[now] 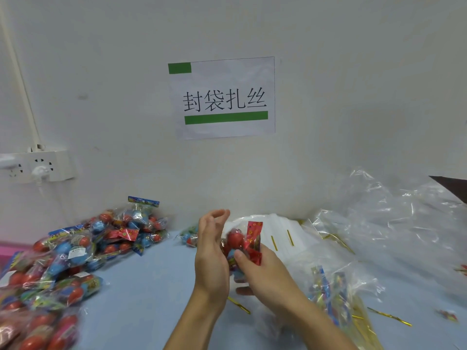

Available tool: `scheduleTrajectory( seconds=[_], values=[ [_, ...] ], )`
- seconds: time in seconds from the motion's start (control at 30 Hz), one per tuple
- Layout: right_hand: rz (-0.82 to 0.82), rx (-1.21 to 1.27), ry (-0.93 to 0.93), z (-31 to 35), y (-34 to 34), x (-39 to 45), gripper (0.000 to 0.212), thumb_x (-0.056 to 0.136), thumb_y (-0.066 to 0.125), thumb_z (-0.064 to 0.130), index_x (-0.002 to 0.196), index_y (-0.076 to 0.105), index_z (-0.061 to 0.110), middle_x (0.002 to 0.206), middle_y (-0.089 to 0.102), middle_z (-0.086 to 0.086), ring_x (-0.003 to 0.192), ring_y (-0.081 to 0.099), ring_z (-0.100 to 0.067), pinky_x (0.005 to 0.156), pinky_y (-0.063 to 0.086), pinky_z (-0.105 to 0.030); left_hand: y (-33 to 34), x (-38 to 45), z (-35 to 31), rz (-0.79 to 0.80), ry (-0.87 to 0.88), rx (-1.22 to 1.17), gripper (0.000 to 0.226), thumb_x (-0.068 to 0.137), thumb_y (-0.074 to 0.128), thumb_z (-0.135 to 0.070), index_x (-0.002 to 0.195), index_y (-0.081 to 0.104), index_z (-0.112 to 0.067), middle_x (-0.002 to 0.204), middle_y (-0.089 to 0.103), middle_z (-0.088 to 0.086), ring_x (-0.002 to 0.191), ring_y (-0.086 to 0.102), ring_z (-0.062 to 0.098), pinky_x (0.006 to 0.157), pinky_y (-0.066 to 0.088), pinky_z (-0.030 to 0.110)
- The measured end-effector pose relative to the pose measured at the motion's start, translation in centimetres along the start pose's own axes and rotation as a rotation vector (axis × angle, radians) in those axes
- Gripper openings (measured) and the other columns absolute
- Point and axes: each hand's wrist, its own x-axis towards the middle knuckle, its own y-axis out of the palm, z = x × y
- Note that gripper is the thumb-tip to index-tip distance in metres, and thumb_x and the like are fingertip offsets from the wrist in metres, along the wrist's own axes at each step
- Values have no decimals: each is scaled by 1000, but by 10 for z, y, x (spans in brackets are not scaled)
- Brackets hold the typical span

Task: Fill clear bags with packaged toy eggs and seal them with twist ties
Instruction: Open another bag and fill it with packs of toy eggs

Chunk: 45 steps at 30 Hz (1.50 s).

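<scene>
Presently my right hand (262,271) grips one egg pack (242,245), left hand (211,251) open alongside; most egg packs (65,261) remain unbagged, twist ties (389,317) unused.

Light: bright, even, soft; source itself out of view.
Shadows: faint, a soft one beneath the power strip (38,166) on the wall (353,84).
Glare: white streaks on the crumpled clear bags (394,223) at right.
Blur: egg packets (58,261) at lower left smeared; both hands soft-edged.
Sharpest: the printed sign (222,98), characters crisp.
Distortion: wide-angle bowing, the wall conduit (20,77) leans at the left edge.
</scene>
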Motion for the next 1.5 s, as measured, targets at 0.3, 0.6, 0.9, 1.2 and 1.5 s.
scheduleTrajectory(
  seconds=[0.3,0.6,0.9,1.2,1.5],
  values=[
    [91,173,19,9,-4,-3,18,103,54,21,114,67,25,105,75,-3,99,73,-27,75,62,-35,-28,17,5,-154,-81,383,63,77,71,-53,126,54,-17,111,67,3,101,69,26,77,58,40],
    [179,161,22,29,-15,-8,37,75,62,54,99,76,30,98,78,5,98,71,-10,95,51,-40,-24,18,10,-98,-89,315,68,67,58,-72,92,71,-11,74,72,7,64,70,18,51,53,27],
    [-301,-185,-195,18,-15,-4,16,93,66,39,90,60,24,79,69,7,69,65,-1,59,46,-10,-19,13,13,-116,25,521,38,93,51,-56,98,63,-21,88,71,5,78,73,23,69,61,49],
    [-278,-68,-99,10,-18,4,14,92,71,31,98,61,25,92,72,5,86,72,-12,83,60,-39,-21,14,15,-26,-59,430,48,77,62,-60,104,65,-21,91,73,2,77,73,12,60,56,29],
    [-201,-36,-114,9,-19,5,10,92,69,22,96,61,28,91,74,4,87,74,-17,84,61,-46,-26,19,14,-77,-110,364,56,68,67,-65,91,75,-14,87,76,8,81,74,23,73,61,40]
  ],
)
